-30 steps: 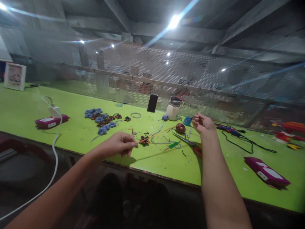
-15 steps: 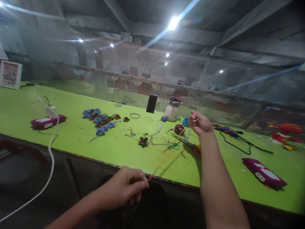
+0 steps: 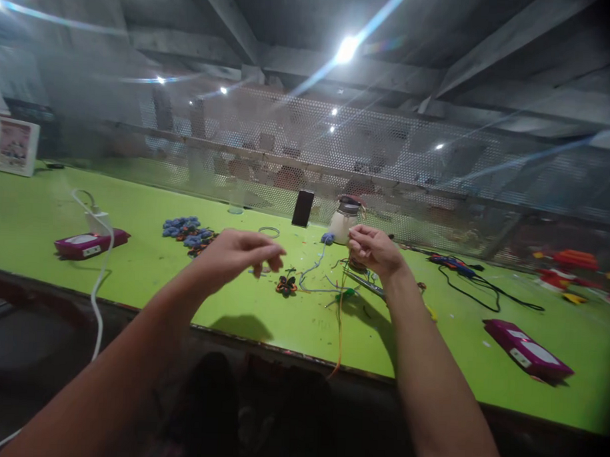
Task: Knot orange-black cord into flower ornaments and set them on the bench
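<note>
Green table (image 3: pixel 301 328) beneath grey ceiling (image 3: pixel 297 18)

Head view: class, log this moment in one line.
right hand: pinching orange yarn; left hand: raised over table, nothing seen in it; flower: on table

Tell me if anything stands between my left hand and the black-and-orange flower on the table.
Nothing visible blocks the way from the left hand to the black-and-orange flower. The orange yarn hangs from the right hand, off to the flower's right.
</note>
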Available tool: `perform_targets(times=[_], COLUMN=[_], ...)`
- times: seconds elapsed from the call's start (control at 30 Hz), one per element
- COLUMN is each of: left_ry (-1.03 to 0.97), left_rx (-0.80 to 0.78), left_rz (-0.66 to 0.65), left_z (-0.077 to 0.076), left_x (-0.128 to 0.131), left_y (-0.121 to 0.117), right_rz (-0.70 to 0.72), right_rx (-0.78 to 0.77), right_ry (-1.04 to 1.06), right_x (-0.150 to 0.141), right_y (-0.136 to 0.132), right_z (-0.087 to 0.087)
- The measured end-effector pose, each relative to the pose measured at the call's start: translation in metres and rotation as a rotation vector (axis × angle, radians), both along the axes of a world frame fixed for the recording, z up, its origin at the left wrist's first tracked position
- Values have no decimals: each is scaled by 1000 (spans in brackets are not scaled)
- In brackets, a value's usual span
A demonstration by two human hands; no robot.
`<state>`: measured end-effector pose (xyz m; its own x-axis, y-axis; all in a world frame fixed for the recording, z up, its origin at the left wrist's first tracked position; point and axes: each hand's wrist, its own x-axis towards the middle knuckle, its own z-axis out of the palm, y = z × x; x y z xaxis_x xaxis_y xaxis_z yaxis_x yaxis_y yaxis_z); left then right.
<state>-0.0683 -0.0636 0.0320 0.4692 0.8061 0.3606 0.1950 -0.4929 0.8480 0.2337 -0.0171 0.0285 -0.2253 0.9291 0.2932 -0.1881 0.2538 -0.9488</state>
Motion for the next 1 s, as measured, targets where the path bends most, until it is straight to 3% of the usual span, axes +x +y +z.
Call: perform_targets(times=[0.1,0.17,0.3,0.53,0.8,1.0], left_ry=[-193,-254,-324,-387,-418,-429], left_rx=[-155,-278,-409,-390,-353,-395], left_rz=[-156,-167,-177,-274,-376,-366], left_z=[4,-1,-20,-40,-45,-50], left_x=[28,49,83,98,90,88], left_y=[50,77,107,106,97,103], right_rz=[43,69,103,-47,-170,-255], right_rx=[-19,-27,-13,40,69,72], right_ry=[-52,-88,-148,-200,-185,-173], right_x=[-18,-29,-46,-60,-68,-68], right_y=[2,4,5,7,8,10], right_z=[-7,-13,-21,-28,-30,-31])
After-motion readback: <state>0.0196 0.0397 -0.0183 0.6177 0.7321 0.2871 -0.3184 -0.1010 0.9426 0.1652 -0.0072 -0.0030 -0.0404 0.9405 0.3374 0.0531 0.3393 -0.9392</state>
